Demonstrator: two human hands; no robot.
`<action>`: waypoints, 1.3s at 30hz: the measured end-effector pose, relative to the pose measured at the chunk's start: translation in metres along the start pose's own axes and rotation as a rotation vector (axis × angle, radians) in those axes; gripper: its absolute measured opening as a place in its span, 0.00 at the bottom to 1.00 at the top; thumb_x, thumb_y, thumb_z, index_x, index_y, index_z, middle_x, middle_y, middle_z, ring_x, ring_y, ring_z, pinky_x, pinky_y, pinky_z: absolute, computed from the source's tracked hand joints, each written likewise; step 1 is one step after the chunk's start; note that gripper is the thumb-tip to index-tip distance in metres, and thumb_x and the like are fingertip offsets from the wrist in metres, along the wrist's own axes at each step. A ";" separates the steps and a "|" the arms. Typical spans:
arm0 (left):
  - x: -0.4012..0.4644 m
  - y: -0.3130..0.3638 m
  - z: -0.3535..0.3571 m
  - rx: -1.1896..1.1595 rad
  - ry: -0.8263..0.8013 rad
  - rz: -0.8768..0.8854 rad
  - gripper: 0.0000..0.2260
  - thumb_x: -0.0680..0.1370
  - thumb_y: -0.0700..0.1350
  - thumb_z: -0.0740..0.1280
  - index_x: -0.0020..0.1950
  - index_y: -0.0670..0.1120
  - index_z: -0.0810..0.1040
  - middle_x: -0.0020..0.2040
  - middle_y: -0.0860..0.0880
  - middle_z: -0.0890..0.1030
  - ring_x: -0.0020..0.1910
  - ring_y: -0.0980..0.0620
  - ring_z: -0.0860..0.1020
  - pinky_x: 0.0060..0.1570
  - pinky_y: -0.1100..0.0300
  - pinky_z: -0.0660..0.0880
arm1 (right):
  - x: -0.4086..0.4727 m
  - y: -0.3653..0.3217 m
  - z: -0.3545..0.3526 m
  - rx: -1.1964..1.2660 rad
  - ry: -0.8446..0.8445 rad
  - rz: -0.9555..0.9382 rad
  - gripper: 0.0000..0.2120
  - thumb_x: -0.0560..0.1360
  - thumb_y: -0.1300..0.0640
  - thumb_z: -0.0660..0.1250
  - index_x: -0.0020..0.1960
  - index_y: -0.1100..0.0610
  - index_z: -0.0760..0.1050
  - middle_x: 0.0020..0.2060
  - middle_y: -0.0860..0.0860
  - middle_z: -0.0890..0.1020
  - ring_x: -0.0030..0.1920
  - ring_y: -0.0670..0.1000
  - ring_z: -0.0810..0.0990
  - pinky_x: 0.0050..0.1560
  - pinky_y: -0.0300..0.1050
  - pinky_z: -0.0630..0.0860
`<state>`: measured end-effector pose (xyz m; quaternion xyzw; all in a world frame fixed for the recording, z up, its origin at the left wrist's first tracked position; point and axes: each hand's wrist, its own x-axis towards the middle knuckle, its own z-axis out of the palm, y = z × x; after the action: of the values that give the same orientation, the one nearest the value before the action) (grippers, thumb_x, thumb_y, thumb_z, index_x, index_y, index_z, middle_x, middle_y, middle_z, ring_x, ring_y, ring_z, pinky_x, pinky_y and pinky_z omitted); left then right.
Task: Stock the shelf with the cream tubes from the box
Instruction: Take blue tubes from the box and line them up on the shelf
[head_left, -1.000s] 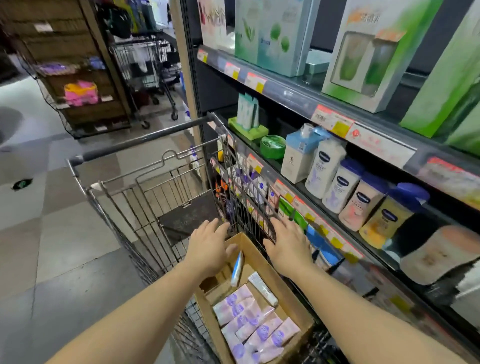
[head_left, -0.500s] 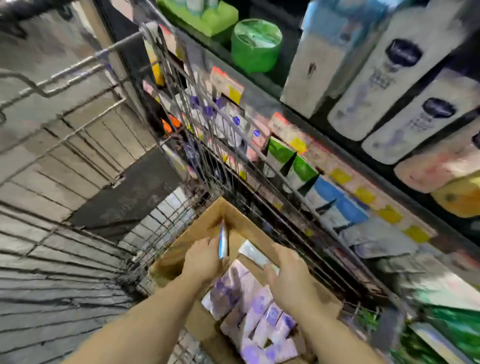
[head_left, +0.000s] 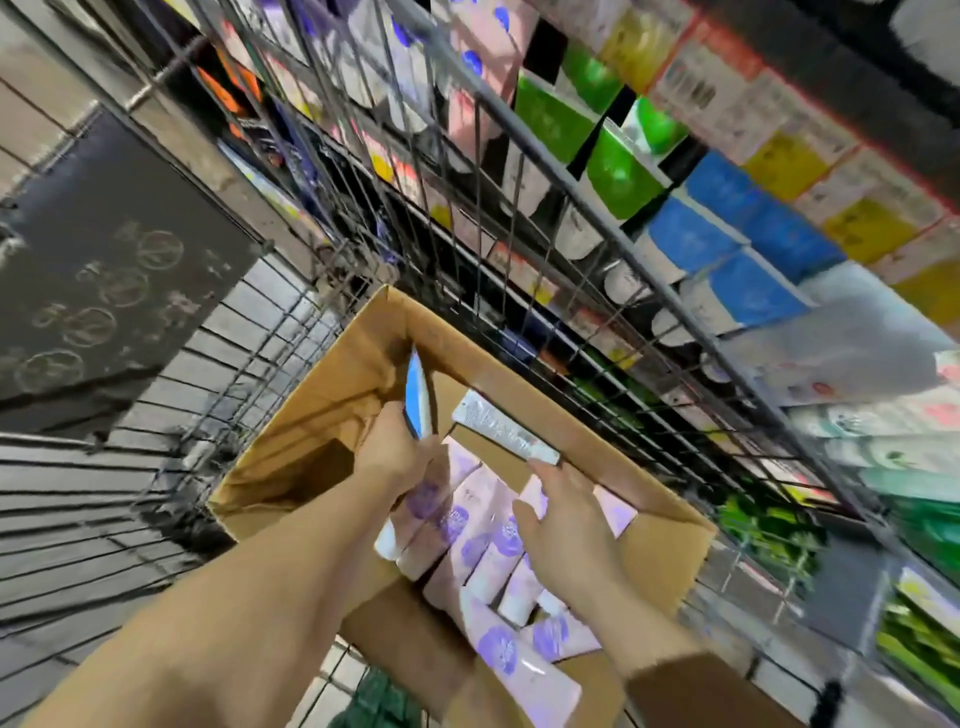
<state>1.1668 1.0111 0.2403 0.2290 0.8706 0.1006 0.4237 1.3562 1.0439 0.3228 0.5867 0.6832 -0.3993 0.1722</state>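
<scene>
1. The left hand (head_left: 397, 447) has its fingers curled round the lower end of 1 blue-and-white tube (head_left: 417, 395), which stands nearly upright out of the fist against the box's far inner wall. The grip looks firm enough to lift; a pinch nearer the tube's middle would, I judge, give steadier control on the way to the shelf.

2. The right hand (head_left: 563, 519) is flat, fingers straight and close together, hovering over or lightly on the pink tubes (head_left: 480, 551). Its fingertips (head_left: 540, 470) reach the near end of a white tube (head_left: 501, 428) lying across the far end of the pile. It grips nothing yet. To take that tube cleanly, the fingers should curl under its cap end rather than slide it along.

3. The pink tubes with purple marks lie in a loose heap in the cardboard box (head_left: 291, 457), which sits in the wire cart (head_left: 519, 249). Lifting from the top of the heap avoids dragging neighbours out.

4. Beyond the cart's mesh wall, shelf stock (head_left: 613, 150) in green, blue and pink shows. The picture is motion-blurred, so which slot suits these tubes cannot be told. The hands must rise clear of the cart rim before reaching across.
</scene>
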 end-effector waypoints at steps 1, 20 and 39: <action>-0.005 0.004 -0.004 -0.032 -0.012 -0.016 0.20 0.72 0.53 0.72 0.57 0.48 0.70 0.51 0.47 0.78 0.46 0.48 0.77 0.43 0.55 0.74 | 0.000 -0.003 -0.001 0.016 -0.008 0.003 0.23 0.79 0.47 0.59 0.73 0.45 0.62 0.69 0.46 0.69 0.68 0.51 0.69 0.64 0.56 0.70; -0.046 0.025 0.011 -0.660 -0.424 -0.017 0.09 0.76 0.31 0.66 0.50 0.43 0.72 0.38 0.43 0.75 0.26 0.57 0.74 0.23 0.65 0.69 | 0.006 0.004 -0.027 0.703 -0.073 0.292 0.21 0.60 0.54 0.69 0.52 0.58 0.77 0.37 0.55 0.79 0.35 0.52 0.74 0.38 0.46 0.70; -0.061 0.063 0.030 -1.083 -0.492 -0.409 0.11 0.70 0.45 0.71 0.46 0.40 0.75 0.38 0.40 0.77 0.43 0.41 0.78 0.43 0.48 0.80 | -0.017 0.041 -0.029 0.795 -0.129 0.197 0.27 0.55 0.44 0.69 0.52 0.52 0.76 0.41 0.52 0.83 0.37 0.52 0.77 0.38 0.46 0.71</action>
<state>1.2428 1.0361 0.2871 -0.1729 0.5996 0.3884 0.6781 1.4054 1.0535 0.3389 0.6439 0.4041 -0.6496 0.0120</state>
